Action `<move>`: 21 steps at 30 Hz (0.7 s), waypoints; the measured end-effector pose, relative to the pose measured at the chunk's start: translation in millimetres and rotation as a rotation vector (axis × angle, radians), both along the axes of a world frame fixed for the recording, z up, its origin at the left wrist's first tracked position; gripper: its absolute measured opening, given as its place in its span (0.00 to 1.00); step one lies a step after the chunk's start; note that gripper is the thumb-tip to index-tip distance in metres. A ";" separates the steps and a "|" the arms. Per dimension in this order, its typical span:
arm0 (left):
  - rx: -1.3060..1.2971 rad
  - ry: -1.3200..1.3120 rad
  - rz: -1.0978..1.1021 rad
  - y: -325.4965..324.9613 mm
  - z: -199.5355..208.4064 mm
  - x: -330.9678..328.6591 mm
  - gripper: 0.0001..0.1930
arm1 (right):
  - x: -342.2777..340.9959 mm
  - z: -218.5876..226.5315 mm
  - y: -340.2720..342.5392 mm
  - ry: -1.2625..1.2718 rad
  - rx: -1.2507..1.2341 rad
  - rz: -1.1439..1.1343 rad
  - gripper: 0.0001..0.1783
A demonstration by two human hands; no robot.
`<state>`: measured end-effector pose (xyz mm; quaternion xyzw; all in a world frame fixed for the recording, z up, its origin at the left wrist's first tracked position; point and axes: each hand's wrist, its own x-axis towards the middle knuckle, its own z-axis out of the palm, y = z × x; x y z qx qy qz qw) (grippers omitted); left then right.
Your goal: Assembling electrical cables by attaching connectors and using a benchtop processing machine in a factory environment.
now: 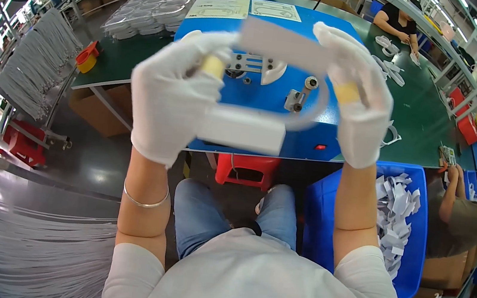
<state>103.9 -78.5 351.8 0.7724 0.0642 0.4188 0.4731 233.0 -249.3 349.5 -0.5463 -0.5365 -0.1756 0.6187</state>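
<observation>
Both hands wear white gloves with yellow thumb covers and are raised over a blue bench machine. My left hand (177, 89) is closed, with a white rectangular block (242, 130) sticking out from beside its palm. Fingers and thumb of my right hand (357, 95) close around one end of a pale flat strip-like piece (285, 43), blurred by motion. The strip's other end reaches my left fingertips. A white cable (321, 108) curves between the block and my right hand. Behind them, the blue machine (245, 98) carries a metal fixture (247, 63) and a small metal post (300, 94).
A blue bin (420, 233) of white pieces stands at my right. Clear plastic trays (160, 9) are stacked back left, near a yellow-and-red tape dispenser (86, 58). Long grey-white strands (44, 250) hang at my left. A red stool (247, 171) sits beneath the bench. Other people work at the right.
</observation>
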 end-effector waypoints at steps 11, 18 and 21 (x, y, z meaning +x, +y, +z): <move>0.309 -0.054 0.394 50.5 -12.0 24.2 0.10 | 7.6 -10.9 46.2 0.434 -0.219 -0.072 0.17; -0.088 -0.217 0.107 48.3 -35.6 15.6 0.17 | 23.3 -9.0 44.3 0.458 -0.327 0.108 0.19; -0.231 -0.139 0.218 37.9 -82.7 2.7 0.15 | 31.9 -1.2 50.9 0.377 -0.323 0.119 0.20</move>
